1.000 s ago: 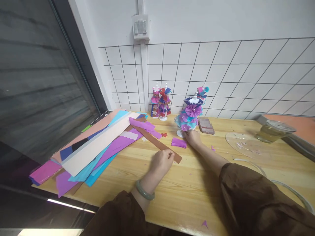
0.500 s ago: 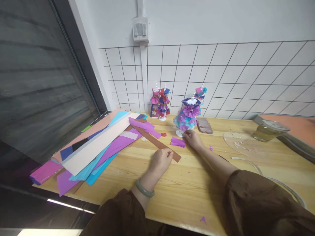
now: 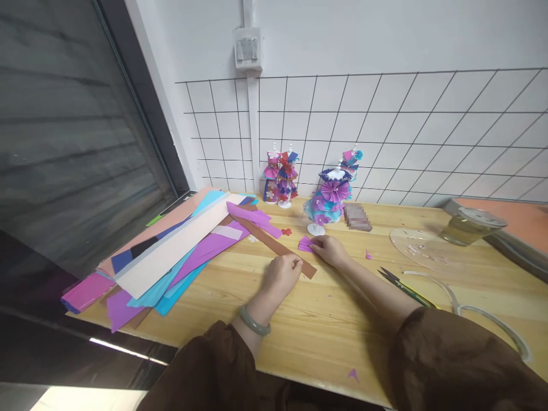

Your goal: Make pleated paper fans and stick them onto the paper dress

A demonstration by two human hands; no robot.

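Note:
My left hand is closed, thumb and fingertips pressed together over the brown paper strip. What lies between those fingertips, if anything, is hidden. At the right end of a small pleated purple paper piece, my right hand has its fingers curled onto it, covering part of it. Just behind stands a small dress form on a white round base, dressed in ruffled blue, purple and turquoise paper. Near the strip lie a red paper flower and a white paper flower.
Coloured paper sheets are heaped at the left. Two decorated forms stand by the wall, another behind the nearest one. To the right are scissors, a clear plate with small beads, a lidded cup and a tape ring.
My right hand has moved from the dress form's base toward me and left, onto the purple paper piece. The scissors beside my right forearm now show more. My left hand stays closed over the strip.

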